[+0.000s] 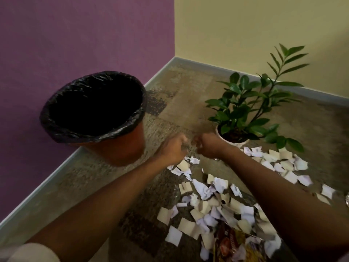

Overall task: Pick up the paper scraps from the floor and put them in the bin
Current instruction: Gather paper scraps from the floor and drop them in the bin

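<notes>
Paper scraps [217, 203]: white and beige torn pieces, scattered over the carpet from the middle of the frame down to the lower right; a further patch lies at right centre, just beside the plant pot.
Bin [94, 112]: brown tub lined with a black bag, left of centre, standing on the carpet close against the purple wall; its inside looks dark and nothing can be made out in it.
Left hand [174, 148]: centre of the frame, blurred, fingers curled inward, just above the far edge of the scrap pile; I cannot tell whether it grasps anything.
Right hand [207, 145]: just beside the left hand, knuckles nearly meeting, also curled and blurred; what it holds, if anything, cannot be told.
Arms: both bare forearms reach in from the bottom edge and converge toward the centre.
Plant [251, 103]: green leafy plant in a white pot, right of centre, just behind the right hand.
Wrapper [232, 242]: colourful printed packet among the scraps at the bottom edge, partly covered by them.
Walls: purple wall [85, 35] at upper left, yellow wall [264, 31] at upper right, meeting in a corner.
Carpet [188, 103]: mottled brown and grey.
</notes>
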